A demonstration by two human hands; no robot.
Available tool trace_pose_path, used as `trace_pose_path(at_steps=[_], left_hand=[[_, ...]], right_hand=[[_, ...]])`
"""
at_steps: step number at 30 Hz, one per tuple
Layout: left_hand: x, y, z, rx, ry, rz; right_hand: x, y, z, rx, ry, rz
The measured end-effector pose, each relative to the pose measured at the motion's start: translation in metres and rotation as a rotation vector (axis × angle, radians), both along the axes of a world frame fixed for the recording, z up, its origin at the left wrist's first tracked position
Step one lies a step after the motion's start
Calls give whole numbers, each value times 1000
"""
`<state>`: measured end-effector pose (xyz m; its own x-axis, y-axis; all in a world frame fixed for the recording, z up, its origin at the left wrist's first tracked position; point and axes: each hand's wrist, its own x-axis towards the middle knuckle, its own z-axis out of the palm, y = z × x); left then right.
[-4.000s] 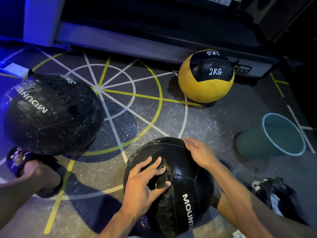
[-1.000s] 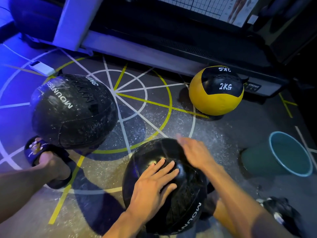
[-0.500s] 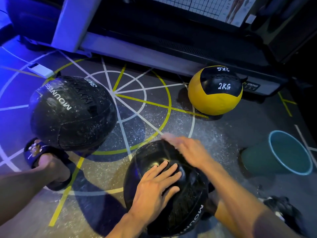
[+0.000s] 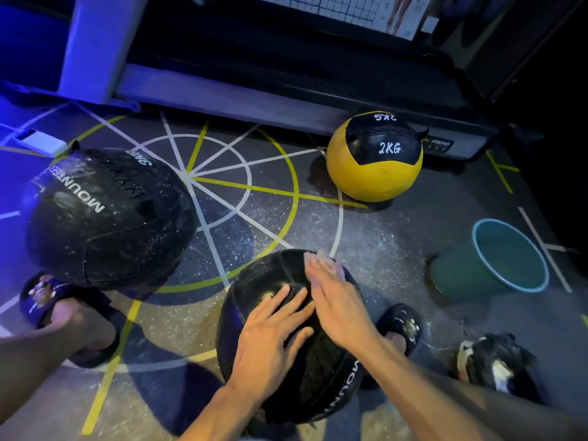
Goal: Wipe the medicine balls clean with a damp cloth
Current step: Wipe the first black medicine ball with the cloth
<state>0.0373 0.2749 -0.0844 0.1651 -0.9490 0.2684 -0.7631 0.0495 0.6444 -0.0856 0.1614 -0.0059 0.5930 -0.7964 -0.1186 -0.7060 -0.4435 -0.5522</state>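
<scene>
Near ball: a black medicine ball with white lettering sat on the floor close to the near edge of the view, between the person's feet
Left hand: the left hand lay flat on top of the near ball, fingers straight and slightly spread, holding nothing
Right hand: the right hand lay against the ball's upper right side, just beside the left hand, fingers straight and together; its fingertips were blurred, and no cloth could be made out under it
Large ball: a bigger black medicine ball, speckled with white marks, rested on the floor to the left, apart from the near ball
Yellow ball: a yellow and black ball marked 2KG stood farther back, near the base of a dark machine
Floor: the grey floor carried white and yellow lines and circles, with pale speckling between the balls
Bucket: a teal bucket stood tilted at the right, well apart from the near ball
Bundle: a dark bundle with white patches lay at the near right
Feet: a slipper was on the left foot, another slipper just right of the near ball
</scene>
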Motion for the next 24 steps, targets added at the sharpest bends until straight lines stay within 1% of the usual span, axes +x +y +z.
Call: trace_pose_path(at_steps=[2, 3, 4, 6, 7, 8, 9, 11, 13, 14, 16, 18, 20, 22, 24], left_hand=[[-1, 1, 1, 9, -24, -25], [-3, 1, 2, 10, -36, -33], [-5, 0, 3, 7, -49, -38], [-10, -1, 3, 4, -74, -35], [-11, -2, 4, 8, -83, -34], [-12, -2, 4, 15, -86, -41], [-13, -2, 4, 27, -80, -53], [-11, -2, 6, 51, -62, -81], [-5, -1, 10, 59, -46, -108], [-1, 0, 13, 59, -34, -98], [8, 6, 15, 61, -5, 3], [12, 17, 13, 113, 10, 82], [10, 25, 9, 146, -9, 46], [5, 28, 6, 144, -37, -14], [2, 28, 6, 146, -33, -85]], right_hand=[[-23, 7, -9, -50, -27, 166], [-39, 6, -16, -73, -37, 184], [-55, 4, -20, -75, -35, 128], [-75, -3, -22, -16, -22, -159], [-76, -4, -22, 12, 15, -285], [-72, -1, -21, 28, 26, -323], [-63, 5, -17, 15, -19, -285], [-45, 19, -13, -30, -127, -104], [-45, 21, -13, -21, -115, 11], [-51, 16, -12, -17, -103, -11], [-65, 6, -5, -5, -35, -140], [-79, -6, -1, 19, 119, -269], [-85, -15, 2, 58, 185, -328], [-81, -26, 5, 136, 163, -400], [-69, -40, 10, 189, 145, -417]])
